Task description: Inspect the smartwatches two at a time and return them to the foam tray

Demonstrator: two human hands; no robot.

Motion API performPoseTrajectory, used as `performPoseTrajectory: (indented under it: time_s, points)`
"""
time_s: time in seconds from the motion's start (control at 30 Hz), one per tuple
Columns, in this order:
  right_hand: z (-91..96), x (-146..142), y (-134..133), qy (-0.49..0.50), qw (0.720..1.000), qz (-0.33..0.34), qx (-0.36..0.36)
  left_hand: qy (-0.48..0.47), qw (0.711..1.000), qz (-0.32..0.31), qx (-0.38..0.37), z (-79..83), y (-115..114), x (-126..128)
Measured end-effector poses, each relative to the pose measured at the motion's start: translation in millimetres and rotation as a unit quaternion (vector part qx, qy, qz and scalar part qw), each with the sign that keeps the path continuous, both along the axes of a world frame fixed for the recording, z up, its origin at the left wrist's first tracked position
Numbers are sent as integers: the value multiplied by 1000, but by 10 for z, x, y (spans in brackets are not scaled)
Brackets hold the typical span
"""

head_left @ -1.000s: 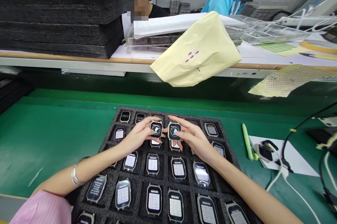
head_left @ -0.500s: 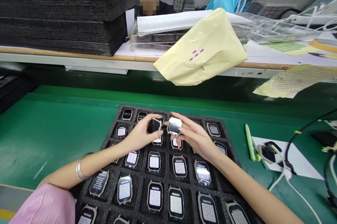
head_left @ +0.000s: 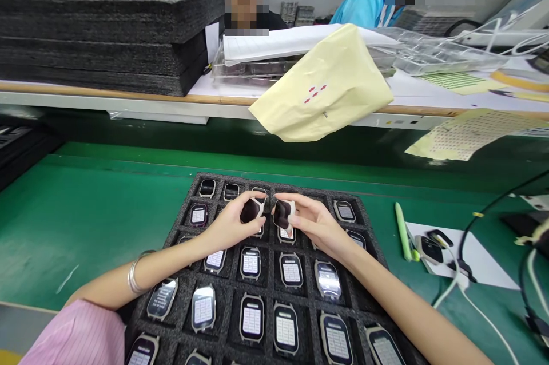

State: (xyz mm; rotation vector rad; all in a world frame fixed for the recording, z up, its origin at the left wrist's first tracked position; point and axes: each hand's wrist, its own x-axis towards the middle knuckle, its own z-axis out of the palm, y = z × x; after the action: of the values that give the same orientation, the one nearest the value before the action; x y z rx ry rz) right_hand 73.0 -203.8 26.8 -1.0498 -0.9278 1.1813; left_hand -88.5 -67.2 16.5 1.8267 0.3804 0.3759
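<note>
I'm watching a person work over a black foam tray (head_left: pixel 269 274), and both hands are above its far half. The left hand (head_left: pixel 231 222) pinches the first watch (head_left: pixel 250 211) by its edges, thumb at the near side and fingers at the far side, closed only as far as the case allows. The right hand (head_left: pixel 317 225) has the second watch (head_left: pixel 282 214) in much the same grip, thumb against the case. Both cases are tilted over the tray, side by side with a small gap between them, and both faces look dark.

Below, more watches (head_left: pixel 250 262) sit in the tray's compartments, many lit with pale grids. A couple at the tray's far left corner (head_left: pixel 207 187) have dark screens. One watch at the tray's left side (head_left: pixel 162 298) shows lines of text.

The tray rests on a green table (head_left: pixel 107 193). Just right of the tray lie a green pen (head_left: pixel 402 230) and a sheet of white paper (head_left: pixel 489 262), with another watch (head_left: pixel 430 249) and some cables on it. Beyond the tray runs a ledge (head_left: pixel 206 99), a yellow wrapper (head_left: pixel 343 87) drooping over its edge. A stack of black foam (head_left: pixel 94 22) stands beyond the tray to the left, and farther back I see two other people.
</note>
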Motion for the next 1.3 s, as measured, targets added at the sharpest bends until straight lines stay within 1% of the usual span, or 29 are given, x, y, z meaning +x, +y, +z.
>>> performPoseTrajectory:
  time_s: [0.13, 0.2, 0.43, 0.57, 0.73, 0.87, 0.97, 1.1, 1.17, 1.3]
  points:
    - [12, 17, -12, -44, 999, -5, -4, 0, 1000, -3, -15, -5, -16, -6]
    - [13, 24, -20, -47, 999, -6, -3, -1, 1000, -2, -11, 3, -22, -9]
    - [-34, 26, -20, 25, 1000, 4, 6, 8, 1000, 0, -6, 17, -26, 2]
    - [-51, 34, -17, 65, 998, 12, 3, 6, 1000, 3, 14, 28, -33, -7]
    - [-31, 28, -31, 58, 998, 16, -5, 24, 998, -22, 44, 58, -43, -29]
    - [-4, 20, -29, 51, 999, 10, -11, 21, 999, -10, 48, 61, -45, -33]
    - [8, 21, -21, 44, 999, 8, -28, 21, 998, -9, 52, 50, -37, -29]
    - [14, -22, -41, 66, 997, 7, -38, 20, 998, -17, 50, 38, -50, -48]
    - [2, -51, -60, 79, 996, 22, -36, 30, 998, -16, 48, 33, -71, -74]
    - [-50, -38, -87, 86, 994, 52, -31, 93, 994, -15, 59, -4, -88, -122]
